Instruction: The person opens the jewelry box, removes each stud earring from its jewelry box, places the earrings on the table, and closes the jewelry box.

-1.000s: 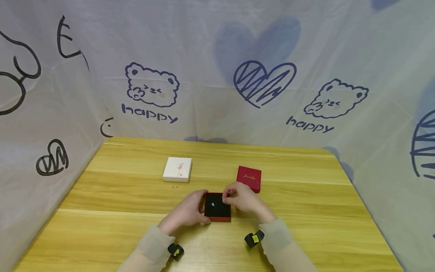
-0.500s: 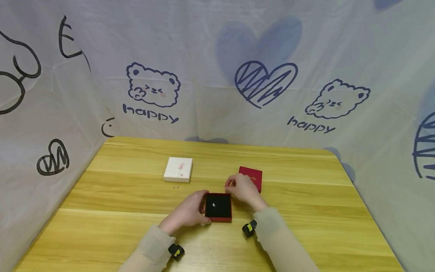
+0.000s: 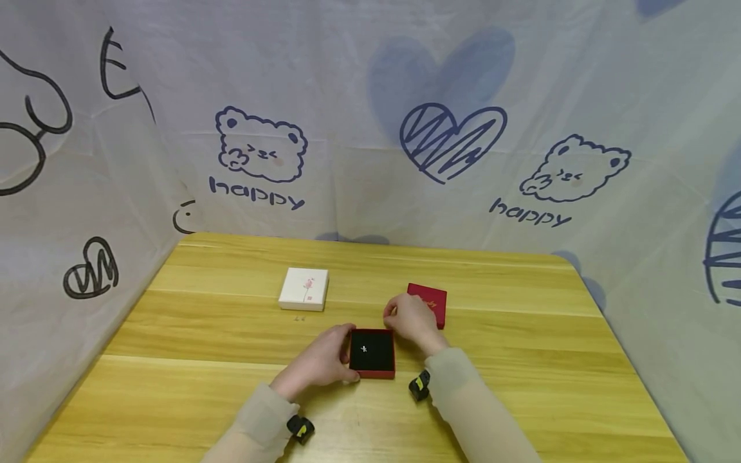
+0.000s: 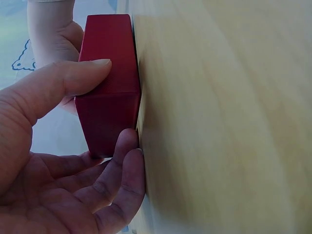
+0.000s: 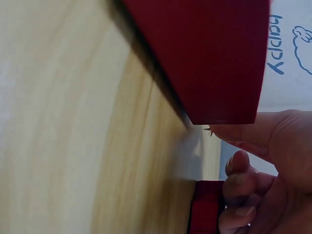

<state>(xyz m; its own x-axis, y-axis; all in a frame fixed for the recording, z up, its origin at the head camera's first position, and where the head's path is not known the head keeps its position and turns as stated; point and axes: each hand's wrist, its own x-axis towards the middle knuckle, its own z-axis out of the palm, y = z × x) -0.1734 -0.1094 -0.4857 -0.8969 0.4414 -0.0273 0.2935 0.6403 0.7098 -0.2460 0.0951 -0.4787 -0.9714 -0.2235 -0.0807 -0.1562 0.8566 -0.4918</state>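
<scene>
My left hand [image 3: 324,357] grips the left side of an open red jewelry box [image 4: 108,56], its thumb on the front wall and its fingers around the side. Black padding [image 3: 379,352] fills the box, with a small silvery earring [image 3: 363,349] on it. Beyond the box's back right corner, my right hand [image 3: 411,316] has thumb and forefinger together. A tiny spiky metal piece, apparently another earring [image 5: 208,130], shows at the thumb tip in the right wrist view. The box wall partly hides that pinch.
The red lid [image 3: 441,311], with gold lettering, lies behind the right hand, partly covered by it. At the back left sits a white box [image 3: 303,289] with a pink flower print. Two tiny bits [image 3: 299,319] lie in front of it on the wooden table [image 3: 191,347].
The right hand has moved off the padding, going back past the box's back right corner and partly over the red lid. The left hand and the open box have stayed put.
</scene>
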